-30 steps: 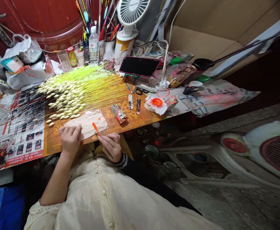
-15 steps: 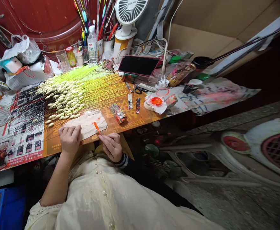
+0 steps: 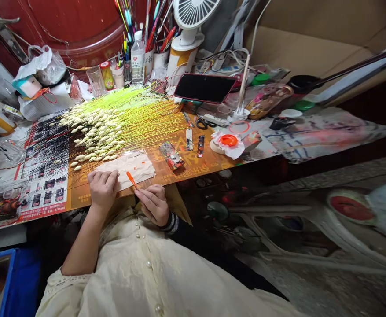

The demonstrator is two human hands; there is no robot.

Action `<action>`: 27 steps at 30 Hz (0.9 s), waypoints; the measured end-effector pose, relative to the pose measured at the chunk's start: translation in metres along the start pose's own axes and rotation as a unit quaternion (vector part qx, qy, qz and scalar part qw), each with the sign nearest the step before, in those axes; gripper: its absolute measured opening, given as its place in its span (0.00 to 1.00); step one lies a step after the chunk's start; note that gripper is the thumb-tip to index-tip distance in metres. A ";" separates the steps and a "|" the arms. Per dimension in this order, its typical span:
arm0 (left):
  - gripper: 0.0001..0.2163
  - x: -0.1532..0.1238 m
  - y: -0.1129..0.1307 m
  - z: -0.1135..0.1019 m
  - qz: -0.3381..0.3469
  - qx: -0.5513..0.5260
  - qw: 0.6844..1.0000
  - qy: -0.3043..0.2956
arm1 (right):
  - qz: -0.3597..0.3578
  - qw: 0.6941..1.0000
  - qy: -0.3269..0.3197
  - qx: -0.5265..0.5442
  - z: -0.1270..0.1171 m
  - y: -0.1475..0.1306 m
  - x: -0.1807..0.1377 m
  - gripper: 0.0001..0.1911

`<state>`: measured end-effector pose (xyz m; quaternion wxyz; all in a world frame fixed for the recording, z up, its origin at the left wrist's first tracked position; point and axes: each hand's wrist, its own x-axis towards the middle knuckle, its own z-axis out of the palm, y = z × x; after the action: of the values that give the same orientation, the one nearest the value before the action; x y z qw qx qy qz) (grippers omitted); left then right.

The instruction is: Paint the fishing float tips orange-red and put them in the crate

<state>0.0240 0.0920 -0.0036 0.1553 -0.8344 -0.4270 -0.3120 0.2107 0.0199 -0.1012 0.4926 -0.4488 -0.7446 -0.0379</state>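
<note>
My right hand [image 3: 153, 203] is closed at the table's front edge, pinching a slender orange stick [image 3: 131, 179] between thumb and fingertips. Its wider orange end points up and left, over a crumpled pale cloth [image 3: 141, 164] with small orange marks. My left hand [image 3: 103, 188] is curled closed at the cloth's left front corner; whatever its fingers hold is hidden. Beyond the cloth lie many cream, bulb-shaped floats [image 3: 97, 136] on thin stems, their yellow ends [image 3: 136, 99] fanning toward the back right.
A small, paint-smeared block [image 3: 171, 156] lies right of the cloth. Farther right are black scissors [image 3: 205, 123] and a dish of orange paint [image 3: 228, 140]. A phone [image 3: 205, 88], a water bottle [image 3: 137, 60] and a white fan [image 3: 194, 17] stand behind. A blue crate [image 3: 23, 277] sits lower left.
The view has shifted, moving the scene right. The orange stick has moved left relative to the cloth, nearer my left hand. Both hands remain closed.
</note>
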 end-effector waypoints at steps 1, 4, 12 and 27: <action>0.08 0.000 0.000 0.000 -0.003 -0.005 1.000 -0.004 | -0.005 1.000 0.008 0.006 -0.001 -0.003 0.003 0.25; 0.08 -0.001 0.000 0.001 -0.006 -0.011 1.000 -0.007 | -0.014 0.999 0.031 0.019 -0.007 -0.009 0.012 0.31; 0.09 -0.003 -0.001 0.001 -0.011 -0.016 1.000 -0.013 | -0.001 0.999 0.030 0.010 -0.010 -0.014 0.019 0.32; 0.08 -0.002 -0.001 0.002 0.001 -0.006 1.000 -0.001 | 0.001 0.999 0.034 0.016 -0.008 -0.012 0.014 0.31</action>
<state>0.0226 0.0925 -0.0063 0.1501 -0.8361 -0.4245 -0.3133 0.2065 0.0180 -0.0820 0.5248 -0.4400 -0.7276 -0.0408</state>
